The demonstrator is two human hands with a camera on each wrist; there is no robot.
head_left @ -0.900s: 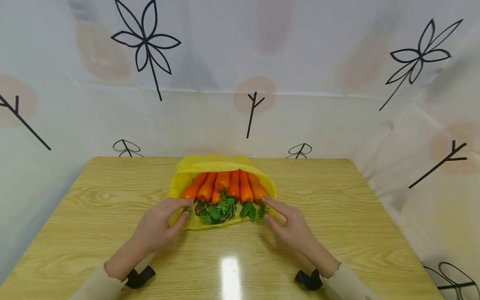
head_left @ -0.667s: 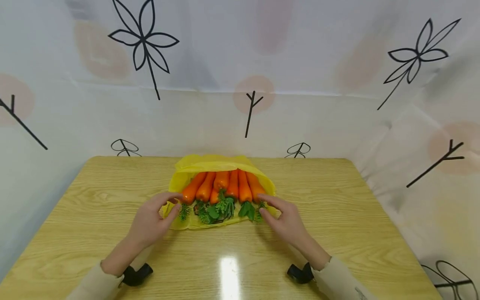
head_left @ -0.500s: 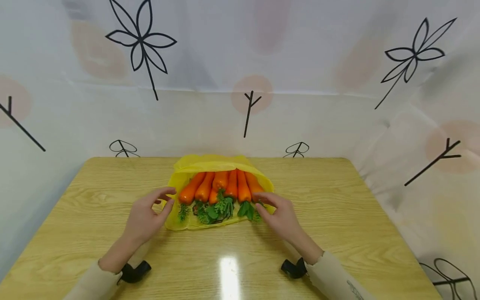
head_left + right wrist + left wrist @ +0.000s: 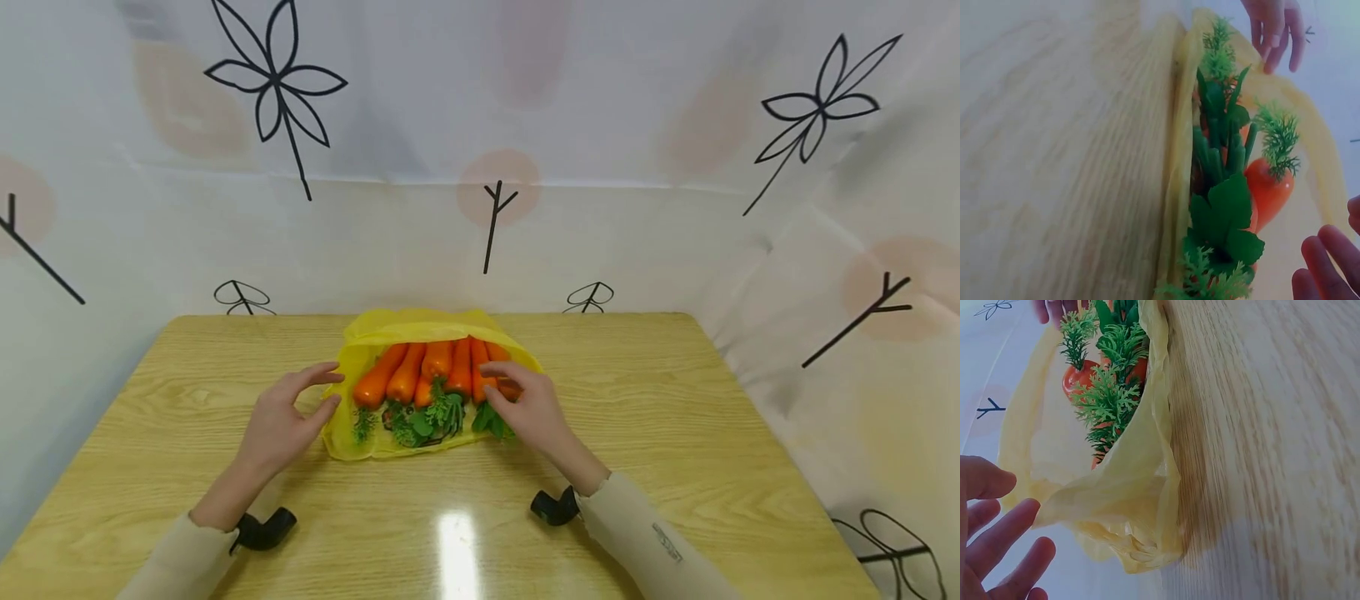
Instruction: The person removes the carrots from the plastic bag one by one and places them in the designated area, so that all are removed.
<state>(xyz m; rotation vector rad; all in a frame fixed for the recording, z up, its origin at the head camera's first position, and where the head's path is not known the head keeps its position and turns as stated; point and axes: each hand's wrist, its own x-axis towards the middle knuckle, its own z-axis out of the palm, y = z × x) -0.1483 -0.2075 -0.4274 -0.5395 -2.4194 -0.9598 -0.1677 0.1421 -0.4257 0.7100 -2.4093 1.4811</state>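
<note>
A yellow plastic bag lies on the table with its mouth facing me. Inside are several orange carrots, their green leafy tops toward the opening. At the bag's left edge is my left hand, thumb and fingers apart. One of its fingertips is at the bag's rim in the left wrist view; whether it touches cannot be told. My right hand is in front of the rightmost carrots and partly hides them. Its thumb and fingers stand apart, with nothing held between them.
The bag rests near the back of a wooden table. A white patterned cloth hangs behind the table and along its sides. Black wrist mounts sit below both hands.
My left hand has moved left from the carrot tops to the bag's left edge. My right hand has shifted left and slightly up across the right carrots. The bag and carrots look unchanged.
</note>
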